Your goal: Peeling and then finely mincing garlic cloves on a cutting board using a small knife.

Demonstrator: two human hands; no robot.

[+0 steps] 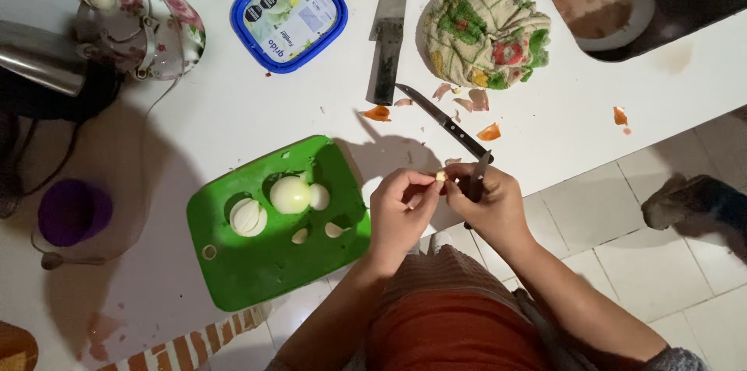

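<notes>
Item: garlic clove point(441, 176), small and pale. It sat pinched at the fingertips of the left hand point(398, 204), at the near edge of the white worktop point(233, 114) and just right of the green cutting board point(272, 223).

Left hand: its grip was pressed together on the clove, thumb and forefinger closed around it, and the clove poked out to the right, toward the other hand.

Right hand point(489, 204): its grip was wrapped around the dark handle of a small paring knife point(476, 178). The handle stood nearly upright in the fist, and whether the blade touched the clove could not be told. The clove lay immediately left of this hand, between the two sets of fingertips. Both hands were about equally near it, with the left one carrying it.

On the cutting board: a peeled onion point(290, 194) near the middle, a sliced onion half point(247, 217) to its left, and small pale pieces to the right.

Further off on the worktop: a second knife point(443, 118) lay slantwise just beyond the hands, and a cleaver point(389, 25) lay lengthwise far behind it. There were also a patterned cloth point(484, 29), orange peel scraps point(489, 132), a blue-lidded tub point(288, 12) and a floral teapot point(144, 29).

Far right: a plate point(597, 1), lying in a dark sink.
</notes>
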